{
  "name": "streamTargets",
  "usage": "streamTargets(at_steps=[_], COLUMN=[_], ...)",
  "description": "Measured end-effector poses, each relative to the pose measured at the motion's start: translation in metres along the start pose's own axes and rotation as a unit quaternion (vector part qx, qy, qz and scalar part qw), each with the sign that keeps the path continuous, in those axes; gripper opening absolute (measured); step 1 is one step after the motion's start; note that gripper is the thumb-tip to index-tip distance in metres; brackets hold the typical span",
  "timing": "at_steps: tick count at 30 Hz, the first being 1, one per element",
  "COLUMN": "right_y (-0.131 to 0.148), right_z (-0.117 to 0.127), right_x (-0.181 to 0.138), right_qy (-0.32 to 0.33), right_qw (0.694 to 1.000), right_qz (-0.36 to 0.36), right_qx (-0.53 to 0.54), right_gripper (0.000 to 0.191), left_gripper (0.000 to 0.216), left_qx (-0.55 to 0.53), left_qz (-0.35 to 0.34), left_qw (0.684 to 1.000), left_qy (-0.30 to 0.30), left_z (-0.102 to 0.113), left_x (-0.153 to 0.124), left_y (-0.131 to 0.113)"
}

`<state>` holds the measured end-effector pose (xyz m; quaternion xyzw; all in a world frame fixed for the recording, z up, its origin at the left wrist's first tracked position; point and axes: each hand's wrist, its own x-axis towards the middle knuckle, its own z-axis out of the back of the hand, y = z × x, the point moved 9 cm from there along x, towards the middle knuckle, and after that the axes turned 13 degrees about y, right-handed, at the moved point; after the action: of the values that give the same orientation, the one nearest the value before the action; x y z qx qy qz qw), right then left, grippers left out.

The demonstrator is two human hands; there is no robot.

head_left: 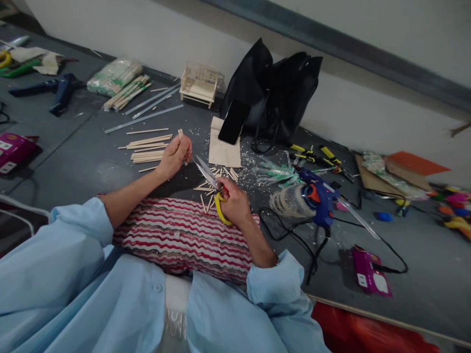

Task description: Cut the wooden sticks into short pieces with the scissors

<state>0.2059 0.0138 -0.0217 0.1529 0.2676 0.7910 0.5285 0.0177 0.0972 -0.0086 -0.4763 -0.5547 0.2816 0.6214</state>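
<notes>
Left hand (175, 156), grip closed on a few wooden sticks (180, 133) held upright, sits just left of the scissors (206, 171); right hand (233, 203) has its grip shut through the yellow handles, blades parted. Cut pieces (221, 175) litter the worktop (91, 166) near the blades, and a pile of uncut sticks (149, 147) lies further left: cutting looks partly done, plenty left.

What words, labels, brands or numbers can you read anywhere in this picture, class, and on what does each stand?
No text here can be read.
Right magenta box, near the glue gun: white labels, print too small.
Left magenta box: white label, blurred.
Plastic packet of sticks: green print, blurred.
Scissors in the right hand, wooden stick in the left hand: no marking visible.
</notes>
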Motion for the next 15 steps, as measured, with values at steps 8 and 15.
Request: streamTargets(at_steps=[8, 15], right_y=[0.0012, -0.0043], right_z=[0.0004, 0.0], right_x=[-0.0004, 0.0002], right_qy=[-0.002, -0.003], right_qw=[1.0, 1.0], right_qz=[0.001, -0.006], right_qx=[0.006, 0.017], right_gripper=[0.049, 0.051], left_gripper=[0.049, 0.049], left_qx=[0.033, 0.023], left_qz=[0.0, 0.001], left_qw=[0.999, 1.0], left_qy=[-0.003, 0.002], left_z=[-0.0027, -0.0032], left_x=[0.0, -0.0016], left_y=[-0.0031, 0.0])
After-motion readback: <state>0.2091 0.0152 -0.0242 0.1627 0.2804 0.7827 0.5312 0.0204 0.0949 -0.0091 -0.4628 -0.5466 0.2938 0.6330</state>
